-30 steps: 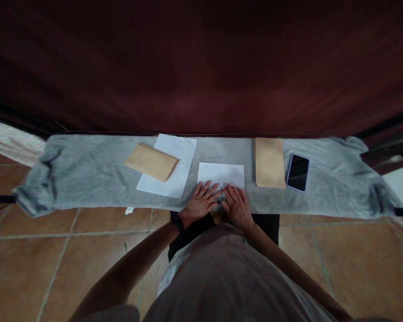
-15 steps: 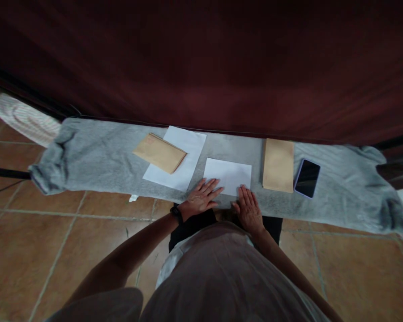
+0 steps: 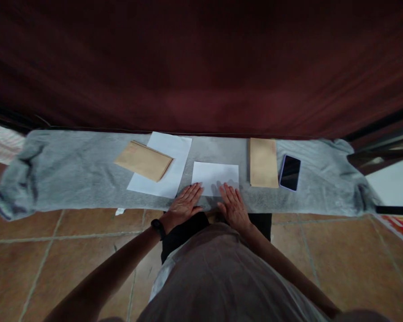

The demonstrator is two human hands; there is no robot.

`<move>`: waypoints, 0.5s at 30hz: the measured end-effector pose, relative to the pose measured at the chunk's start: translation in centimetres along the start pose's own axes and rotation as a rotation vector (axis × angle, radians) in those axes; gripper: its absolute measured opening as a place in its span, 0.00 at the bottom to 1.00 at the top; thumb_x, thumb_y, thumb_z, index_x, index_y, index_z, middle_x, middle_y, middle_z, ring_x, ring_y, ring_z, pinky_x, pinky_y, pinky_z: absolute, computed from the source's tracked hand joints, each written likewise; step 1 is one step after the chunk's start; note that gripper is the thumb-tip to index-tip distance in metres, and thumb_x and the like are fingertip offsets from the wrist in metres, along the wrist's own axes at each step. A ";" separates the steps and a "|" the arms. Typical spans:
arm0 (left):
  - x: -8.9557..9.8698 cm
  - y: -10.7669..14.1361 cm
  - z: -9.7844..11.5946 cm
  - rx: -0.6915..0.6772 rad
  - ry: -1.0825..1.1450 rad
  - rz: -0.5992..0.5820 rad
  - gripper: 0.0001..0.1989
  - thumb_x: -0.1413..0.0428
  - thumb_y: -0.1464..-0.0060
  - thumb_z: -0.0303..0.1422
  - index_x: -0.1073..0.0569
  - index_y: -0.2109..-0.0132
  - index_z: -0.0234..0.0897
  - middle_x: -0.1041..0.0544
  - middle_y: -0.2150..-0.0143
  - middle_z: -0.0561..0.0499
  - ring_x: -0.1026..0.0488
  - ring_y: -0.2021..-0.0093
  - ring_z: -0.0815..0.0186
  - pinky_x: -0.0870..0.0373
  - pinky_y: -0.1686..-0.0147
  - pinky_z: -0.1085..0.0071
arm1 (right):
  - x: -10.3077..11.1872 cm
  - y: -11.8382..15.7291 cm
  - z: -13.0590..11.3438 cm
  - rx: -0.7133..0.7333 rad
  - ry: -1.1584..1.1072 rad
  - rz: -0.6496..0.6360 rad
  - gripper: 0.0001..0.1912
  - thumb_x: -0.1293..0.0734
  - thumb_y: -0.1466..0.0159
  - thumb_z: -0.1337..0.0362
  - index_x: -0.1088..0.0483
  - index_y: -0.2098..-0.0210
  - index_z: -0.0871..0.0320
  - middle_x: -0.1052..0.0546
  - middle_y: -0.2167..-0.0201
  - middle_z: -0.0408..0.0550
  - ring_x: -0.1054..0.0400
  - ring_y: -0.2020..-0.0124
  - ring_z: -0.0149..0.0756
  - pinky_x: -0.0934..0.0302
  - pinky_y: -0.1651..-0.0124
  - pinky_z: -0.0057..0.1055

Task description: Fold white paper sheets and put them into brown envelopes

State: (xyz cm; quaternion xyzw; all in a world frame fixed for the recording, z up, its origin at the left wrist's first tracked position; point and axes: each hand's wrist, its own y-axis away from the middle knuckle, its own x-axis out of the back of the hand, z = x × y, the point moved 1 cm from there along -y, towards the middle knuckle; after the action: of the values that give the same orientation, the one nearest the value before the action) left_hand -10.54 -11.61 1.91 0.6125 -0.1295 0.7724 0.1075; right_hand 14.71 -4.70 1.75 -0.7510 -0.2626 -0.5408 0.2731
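Observation:
A white sheet (image 3: 215, 175), which looks folded, lies on the grey cloth in front of me. My left hand (image 3: 185, 203) rests at its lower left corner, fingers stretched out and holding nothing. At its lower right corner my right hand (image 3: 234, 206) lies with fingers spread, fingertips on the paper. To the left, a larger white sheet (image 3: 174, 179) lies partly beneath some brown envelopes (image 3: 143, 161). Another stack of brown envelopes (image 3: 263, 163) sits upright-on to the right of the middle sheet.
A phone (image 3: 290, 173) with a pale purple edge lies right of the right-hand envelopes. The grey cloth (image 3: 74, 170) covers a long narrow surface. Behind it hangs a dark red curtain (image 3: 201, 89). A small white scrap (image 3: 120, 211) shows near the front edge.
The camera view has shifted. My left hand has moved left relative to the middle sheet, from over its lower part to its lower left corner. My right hand has slid slightly inward over the sheet.

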 end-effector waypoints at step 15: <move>-1.9 -9.2 3.9 0.132 0.026 0.005 0.32 0.59 0.30 0.44 0.49 0.26 0.31 0.48 0.25 0.41 0.56 0.24 0.57 0.57 0.26 0.53 | -1.2 0.4 0.3 0.049 0.026 -0.015 0.29 0.42 0.26 0.56 0.46 0.28 0.58 0.45 0.27 0.56 0.51 0.27 0.48 0.55 0.28 0.53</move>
State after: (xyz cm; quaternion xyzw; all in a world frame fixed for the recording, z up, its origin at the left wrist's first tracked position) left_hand -3.52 -4.20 1.54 0.6079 -0.0784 0.7873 0.0664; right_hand 14.82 -4.92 0.46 -0.7351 -0.2778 -0.5459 0.2906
